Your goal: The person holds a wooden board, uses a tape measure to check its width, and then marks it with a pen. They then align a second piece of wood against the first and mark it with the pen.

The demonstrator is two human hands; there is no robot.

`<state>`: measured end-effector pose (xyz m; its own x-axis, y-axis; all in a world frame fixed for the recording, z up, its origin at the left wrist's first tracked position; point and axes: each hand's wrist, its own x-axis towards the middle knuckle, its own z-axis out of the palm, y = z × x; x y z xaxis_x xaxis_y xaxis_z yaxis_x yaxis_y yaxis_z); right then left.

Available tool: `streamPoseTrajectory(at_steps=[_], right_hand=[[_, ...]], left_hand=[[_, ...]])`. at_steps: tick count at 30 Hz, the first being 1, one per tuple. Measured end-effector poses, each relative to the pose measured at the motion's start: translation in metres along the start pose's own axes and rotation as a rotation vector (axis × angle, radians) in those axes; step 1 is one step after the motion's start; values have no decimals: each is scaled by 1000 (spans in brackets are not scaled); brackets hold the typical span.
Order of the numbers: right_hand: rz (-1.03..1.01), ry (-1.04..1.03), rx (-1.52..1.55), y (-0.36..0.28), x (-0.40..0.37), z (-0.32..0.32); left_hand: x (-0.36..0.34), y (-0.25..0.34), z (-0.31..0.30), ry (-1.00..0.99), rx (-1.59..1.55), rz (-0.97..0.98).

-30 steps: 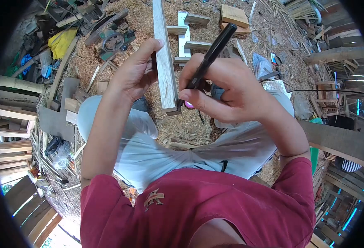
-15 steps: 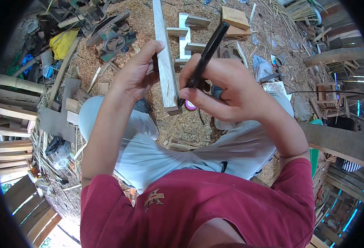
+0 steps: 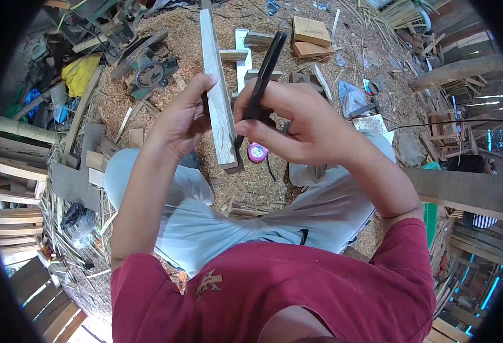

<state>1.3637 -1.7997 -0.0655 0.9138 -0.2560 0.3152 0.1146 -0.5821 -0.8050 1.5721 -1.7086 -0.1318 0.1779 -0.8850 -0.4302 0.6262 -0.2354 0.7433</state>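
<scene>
Wooden bar [image 3: 214, 91], 1, pale, long: held tilted above the sawdust-strewn floor [image 3: 183, 46], its near end over the ground between the knees. Left hand [image 3: 186, 117]: clamped on the bar's left edge, thumb at the upper face, other fingers partly hidden behind. Right hand [image 3: 300, 123]: thumb and fingers closed together on 1 black pen [image 3: 267, 66], lower end at the bar's right side, close to the near-end corner; contact of tip and wood cannot be told.

Step in hand, as judged: marking that side. Next move, as judged: calls for a firm left grip and a controlled pen stroke near the corner. No mark legible.

On the floor: pink tape measure [image 3: 257, 152], 1, right of the bar's near end; white piece [image 3: 241, 54] with wooden crosspieces, 1, toward the far edge; wooden blocks [image 3: 312, 31], 2, overlapping, toward the far right corner.
</scene>
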Motion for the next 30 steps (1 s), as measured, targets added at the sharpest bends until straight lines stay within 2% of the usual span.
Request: streamPoseTrajectory(at_steps=[6,9,12,15,18,23,26,29,30], right_hand=[[-211,8,-14,3,-2,4],[-16,-12,-44,2,0,-2],[15,4,-50,3,0,-2],[-84,-97,-67,-5,-1,-6],[-90,-99,1,0,-2,-2],[-24,67,-24,10,1,0],[-39,-42,-68,-2,-1,-6],[-244,-22,-48,6,-2,-1],[-196,-19,-55,6,-2,-2]], left_hand=[[4,-2,-10,-28,25,-12],[1,-2,-5,-18,35,-20],[-2,-1,-1,-36,49,-11],[-5,-3,5,9,43,17],[-6,-4,2,-29,70,10],[-3,-5,-3,-97,87,-4],[-4,-7,-3,-105,77,0],[-9,-8,3,-72,83,-17],[-11,-7,4,-59,86,-26]])
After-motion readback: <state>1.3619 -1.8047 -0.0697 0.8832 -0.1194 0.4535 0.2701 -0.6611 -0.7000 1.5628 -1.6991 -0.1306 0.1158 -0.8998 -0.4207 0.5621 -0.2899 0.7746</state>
